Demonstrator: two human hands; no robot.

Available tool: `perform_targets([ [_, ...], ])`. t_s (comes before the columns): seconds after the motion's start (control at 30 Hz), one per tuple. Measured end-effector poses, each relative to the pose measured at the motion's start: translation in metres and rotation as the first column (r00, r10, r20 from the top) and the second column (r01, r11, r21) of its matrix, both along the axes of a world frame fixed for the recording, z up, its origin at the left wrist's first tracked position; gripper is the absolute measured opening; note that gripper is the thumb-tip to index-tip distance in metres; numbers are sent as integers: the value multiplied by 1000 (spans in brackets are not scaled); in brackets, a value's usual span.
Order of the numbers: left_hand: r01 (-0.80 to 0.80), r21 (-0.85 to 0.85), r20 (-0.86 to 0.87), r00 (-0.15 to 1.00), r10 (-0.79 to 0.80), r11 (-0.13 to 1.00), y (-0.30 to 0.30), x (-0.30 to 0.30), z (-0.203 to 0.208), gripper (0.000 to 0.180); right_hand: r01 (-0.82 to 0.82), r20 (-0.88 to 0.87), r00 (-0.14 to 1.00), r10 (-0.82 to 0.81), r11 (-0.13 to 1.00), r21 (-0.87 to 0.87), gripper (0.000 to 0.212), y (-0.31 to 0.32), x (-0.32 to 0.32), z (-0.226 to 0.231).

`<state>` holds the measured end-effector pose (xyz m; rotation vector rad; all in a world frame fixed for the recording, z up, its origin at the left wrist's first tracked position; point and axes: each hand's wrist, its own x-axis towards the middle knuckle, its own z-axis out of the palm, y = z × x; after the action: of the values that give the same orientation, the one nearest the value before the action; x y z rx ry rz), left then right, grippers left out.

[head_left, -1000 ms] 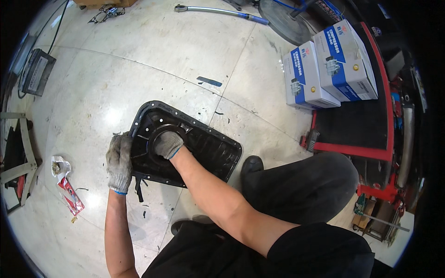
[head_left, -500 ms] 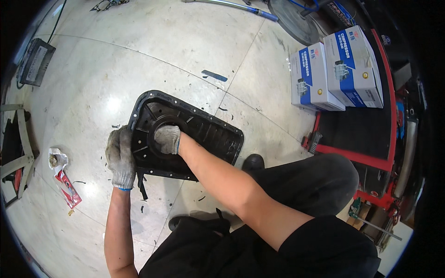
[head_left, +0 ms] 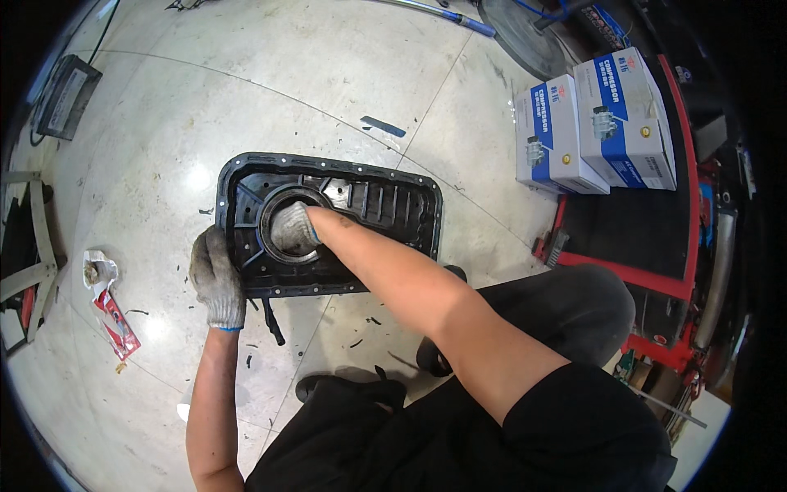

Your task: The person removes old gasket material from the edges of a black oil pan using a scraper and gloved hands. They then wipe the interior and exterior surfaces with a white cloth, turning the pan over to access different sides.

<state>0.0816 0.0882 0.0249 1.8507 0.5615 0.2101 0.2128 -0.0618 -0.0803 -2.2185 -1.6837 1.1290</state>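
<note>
A black engine oil pan (head_left: pixel 373 280) is held over the floor, its hollow side toward me and its holed flange all round. My left hand (head_left: pixel 216 283), in a grey knit glove, is closed on the flange at the pan's near left corner. Reaching across the pan, my gloved right hand (head_left: pixel 293 230) sits down inside the round ring-walled recess. Its fingers are hidden there, so what they hold, if anything, does not show. Ribs and dark oily film mark the pan's inside.
Dark scraps lie about the tiled floor, with a flat strip (head_left: pixel 383 126) beyond the pan. A torn red packet (head_left: pixel 117 325) is at left, near a battery (head_left: pixel 72 98). Two boxes (head_left: pixel 625 119) stand on a red-edged cart (head_left: pixel 631 230) at right. A blue-handled bar (head_left: pixel 467 22) lies far off.
The oil pan has turned and tilted so its inside faces me more, with its right end raised. My right hand stays in the recess; my left still grips the edge.
</note>
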Motion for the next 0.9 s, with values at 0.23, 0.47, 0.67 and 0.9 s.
perform_targets([
  [0.23, 10, 100, 48, 999, -14, 995, 11, 2, -14, 45, 168, -30, 983, -181, 955, -244, 42, 5, -15, -12],
  [0.47, 111, 62, 66, 991, -115, 992, -22, 21, -5, 44, 546, 53, 820, -570, 750, -374, 46, -24, -20, -54],
  [0.67, 158, 176, 125, 975, -182, 972, -7, 15, 0, 41, 990, -181, 106, -978, 121, -72, 37, -24, -54, 56],
  [0.9, 190, 73, 65, 979, -195, 979, -5, 24, -4, 42, 945, -16, 294, -956, 288, 157, 43, -31, -74, 65],
])
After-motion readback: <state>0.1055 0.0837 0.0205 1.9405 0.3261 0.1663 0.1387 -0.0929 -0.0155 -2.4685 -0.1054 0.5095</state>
